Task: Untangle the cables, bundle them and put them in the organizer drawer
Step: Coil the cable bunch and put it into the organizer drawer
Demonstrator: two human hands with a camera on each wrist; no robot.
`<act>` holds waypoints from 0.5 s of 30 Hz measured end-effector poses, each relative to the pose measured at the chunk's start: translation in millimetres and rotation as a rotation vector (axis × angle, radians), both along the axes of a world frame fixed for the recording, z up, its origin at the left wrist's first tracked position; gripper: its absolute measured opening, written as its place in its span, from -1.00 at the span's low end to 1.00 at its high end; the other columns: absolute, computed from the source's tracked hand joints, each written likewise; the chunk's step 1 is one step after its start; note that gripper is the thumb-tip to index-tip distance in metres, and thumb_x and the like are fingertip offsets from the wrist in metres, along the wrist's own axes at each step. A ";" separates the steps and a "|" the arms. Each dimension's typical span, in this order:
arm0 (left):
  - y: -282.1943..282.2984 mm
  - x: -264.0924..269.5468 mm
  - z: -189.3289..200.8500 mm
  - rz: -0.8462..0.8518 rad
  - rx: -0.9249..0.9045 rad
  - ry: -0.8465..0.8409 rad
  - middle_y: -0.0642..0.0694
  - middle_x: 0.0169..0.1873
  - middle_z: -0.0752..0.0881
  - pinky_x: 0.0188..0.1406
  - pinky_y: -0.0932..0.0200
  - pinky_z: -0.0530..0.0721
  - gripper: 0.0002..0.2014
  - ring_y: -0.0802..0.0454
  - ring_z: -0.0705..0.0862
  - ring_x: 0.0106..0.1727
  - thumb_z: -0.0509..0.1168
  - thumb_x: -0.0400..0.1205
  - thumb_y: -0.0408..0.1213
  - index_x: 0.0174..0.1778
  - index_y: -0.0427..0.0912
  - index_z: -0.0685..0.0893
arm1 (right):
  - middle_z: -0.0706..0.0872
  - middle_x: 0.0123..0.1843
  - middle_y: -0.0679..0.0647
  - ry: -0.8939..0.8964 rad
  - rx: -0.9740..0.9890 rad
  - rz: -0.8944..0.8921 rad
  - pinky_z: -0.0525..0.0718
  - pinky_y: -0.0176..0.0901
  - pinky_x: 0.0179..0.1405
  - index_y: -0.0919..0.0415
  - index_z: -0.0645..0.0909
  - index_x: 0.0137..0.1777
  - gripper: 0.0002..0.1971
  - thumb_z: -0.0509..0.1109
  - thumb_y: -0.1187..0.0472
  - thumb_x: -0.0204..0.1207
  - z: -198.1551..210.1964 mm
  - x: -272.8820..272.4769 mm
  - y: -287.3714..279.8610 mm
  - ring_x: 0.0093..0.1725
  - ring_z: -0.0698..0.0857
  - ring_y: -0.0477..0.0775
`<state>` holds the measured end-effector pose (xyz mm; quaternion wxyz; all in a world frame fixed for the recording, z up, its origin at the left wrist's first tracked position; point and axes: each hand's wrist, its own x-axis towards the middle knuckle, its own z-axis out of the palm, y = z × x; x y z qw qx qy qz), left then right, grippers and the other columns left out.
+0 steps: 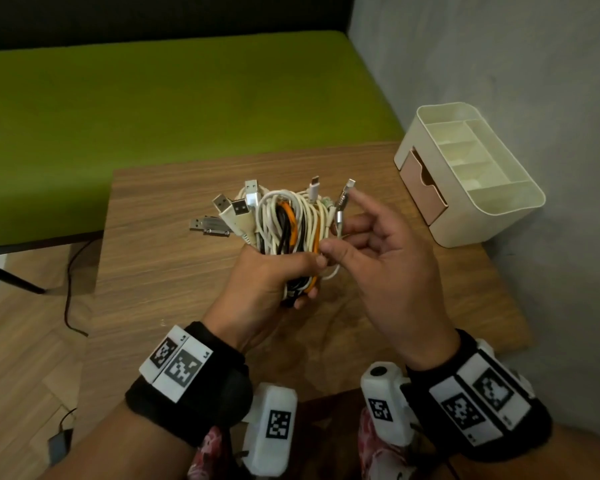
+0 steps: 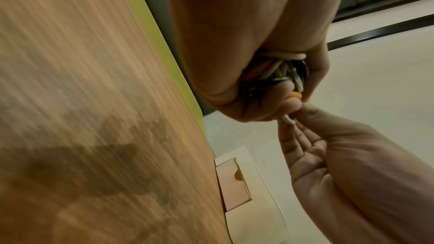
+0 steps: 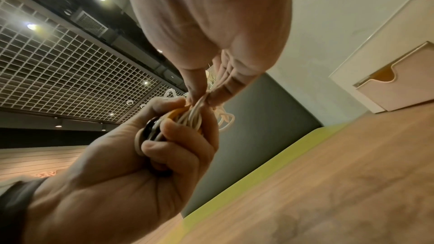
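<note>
The head view alone shows the whole bundle of cables [image 1: 288,233] held up above the wooden table [image 1: 160,271], its plugs fanned out on top; four USB plugs [image 1: 238,207] lean to the left and two small plugs [image 1: 350,184] stand up on the right; the strands are mostly white, with one orange and at least one black. The left hand [image 1: 264,282] is curled tight round the lower part of the bundle; the right wrist view shows those fingers [image 3: 173,147] wrapped over the strands from the underside. The right hand [image 1: 378,251] pinches a white strand between thumb and a finger just beside the left hand, its forefinger raised; the left wrist view shows that pinch from below.

One cream organizer [image 1: 499,206] stands at the table's far right corner, near the grey wall; its pink drawer [image 1: 421,187] is slightly open, and faces the hands; bare tabletop lies between them; a green bench [image 1: 153,105] lies beyond the far edge.
</note>
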<state>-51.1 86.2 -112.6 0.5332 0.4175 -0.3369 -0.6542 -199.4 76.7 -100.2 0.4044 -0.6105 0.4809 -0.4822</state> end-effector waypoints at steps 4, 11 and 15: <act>-0.5 -0.9 -0.8 0.013 -0.008 -0.033 -0.30 -0.30 0.64 -0.65 0.24 0.38 -0.79 -0.09 0.51 -0.53 0.42 0.35 -0.49 -0.14 -0.18 0.76 | 0.83 0.00 -0.07 -0.007 -0.034 -0.036 0.77 -0.29 -0.05 0.11 0.62 0.35 -0.53 0.59 0.29 0.44 1.0 0.5 2.1 -0.02 0.81 -0.17; -1.9 6.4 2.0 0.021 -0.036 -0.026 -0.20 -0.35 0.65 -0.66 0.26 0.39 -0.76 -0.08 0.51 -0.52 0.39 0.39 -0.50 -0.04 -0.23 0.72 | 0.81 0.11 -0.10 0.086 -0.144 0.066 0.79 -0.20 0.01 0.19 0.69 0.32 -0.72 0.41 0.27 0.64 3.5 0.7 3.2 0.08 0.80 -0.19; -0.6 7.5 2.3 -0.003 -0.031 -0.013 -0.22 -0.35 0.63 -0.67 0.27 0.38 -0.76 -0.06 0.50 -0.54 0.39 0.38 -0.51 -0.05 -0.26 0.69 | 0.82 0.11 -0.08 0.043 -0.112 0.092 0.77 -0.21 0.08 0.20 0.70 0.29 -0.70 0.48 0.33 0.56 1.0 -2.1 0.8 0.11 0.79 -0.17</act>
